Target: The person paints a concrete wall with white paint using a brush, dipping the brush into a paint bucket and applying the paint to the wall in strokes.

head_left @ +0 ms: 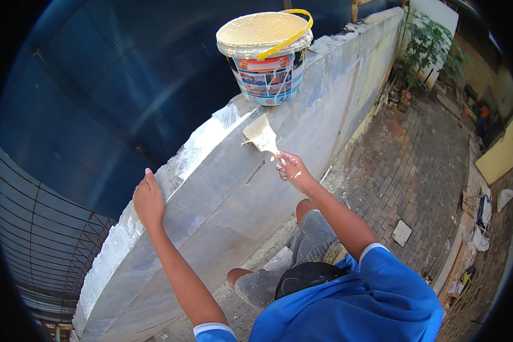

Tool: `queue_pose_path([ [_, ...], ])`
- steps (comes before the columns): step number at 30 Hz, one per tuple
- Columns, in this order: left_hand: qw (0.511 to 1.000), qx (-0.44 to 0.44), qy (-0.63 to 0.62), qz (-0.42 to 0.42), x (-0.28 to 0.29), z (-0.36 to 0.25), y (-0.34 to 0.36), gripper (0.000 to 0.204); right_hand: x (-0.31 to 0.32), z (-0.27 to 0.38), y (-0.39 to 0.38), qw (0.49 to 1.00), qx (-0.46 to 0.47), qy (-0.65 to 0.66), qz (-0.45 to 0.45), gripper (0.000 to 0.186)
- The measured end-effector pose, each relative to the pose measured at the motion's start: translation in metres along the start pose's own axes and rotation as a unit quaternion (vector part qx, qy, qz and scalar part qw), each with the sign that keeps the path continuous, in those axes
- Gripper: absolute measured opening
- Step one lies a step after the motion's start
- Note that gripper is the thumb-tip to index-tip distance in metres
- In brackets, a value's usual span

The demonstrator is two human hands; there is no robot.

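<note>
My right hand point(293, 171) is wrapped round the handle of a paintbrush point(261, 134), its wide bristles coated in cream-white paint and lying close to the wall's side just below its top edge. White specks dot that hand. My left hand point(149, 200) rests on top of the grey wall point(222, 196), fingers stretched over its far edge, with nothing in its grasp. Between the hands, fresh white paint point(211, 142) covers part of the rough top. A paint bucket point(268, 74) with a raised yellow handle stands on the wall beyond the brush, cream paint inside and streaks down its label.
Behind the wall rises a dark blue sheet surface point(114, 97), with a metal grille point(40, 239) at lower left. Brick paving point(404, 171) lies to the right, holding a loose pale slab point(401, 233). A leafy plant point(430, 45) grows near the wall's far end, with debris along the right.
</note>
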State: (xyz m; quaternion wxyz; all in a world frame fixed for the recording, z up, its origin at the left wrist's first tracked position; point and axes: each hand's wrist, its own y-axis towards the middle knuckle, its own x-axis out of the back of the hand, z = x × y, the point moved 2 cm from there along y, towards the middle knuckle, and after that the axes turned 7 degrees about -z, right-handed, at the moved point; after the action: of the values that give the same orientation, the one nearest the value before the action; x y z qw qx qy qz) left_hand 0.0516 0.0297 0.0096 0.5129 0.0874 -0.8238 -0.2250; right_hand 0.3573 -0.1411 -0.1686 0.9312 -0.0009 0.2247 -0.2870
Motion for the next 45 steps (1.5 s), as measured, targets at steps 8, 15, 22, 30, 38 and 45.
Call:
queue_pose_path([
  [8,1.000,0.004,0.009,0.018,0.001,-0.001,-0.002,0.059,0.058,-0.057,-0.061,0.992,-0.096,-0.046,-0.066,0.025],
  [15,1.000,0.008,-0.001,0.004,0.002,0.001,0.000,0.064,0.030,0.097,-0.070,0.951,0.168,-0.155,-0.210,0.017],
  [22,0.999,-0.048,-0.002,-0.009,0.003,-0.001,-0.001,0.054,-0.003,0.296,-0.002,0.828,0.336,-0.336,-0.296,0.035],
  [30,0.998,-0.047,-0.006,-0.034,0.000,0.012,0.000,0.054,-0.006,0.350,0.061,0.851,0.348,-0.343,-0.193,0.032],
  [38,0.996,-0.060,-0.036,-0.049,-0.004,0.013,-0.002,0.056,-0.004,0.378,0.088,0.944,0.259,-0.186,-0.079,0.027],
  [45,0.996,-0.059,-0.042,-0.044,0.002,0.012,-0.002,0.057,-0.052,0.404,0.108,0.962,0.222,-0.156,-0.039,0.025],
])
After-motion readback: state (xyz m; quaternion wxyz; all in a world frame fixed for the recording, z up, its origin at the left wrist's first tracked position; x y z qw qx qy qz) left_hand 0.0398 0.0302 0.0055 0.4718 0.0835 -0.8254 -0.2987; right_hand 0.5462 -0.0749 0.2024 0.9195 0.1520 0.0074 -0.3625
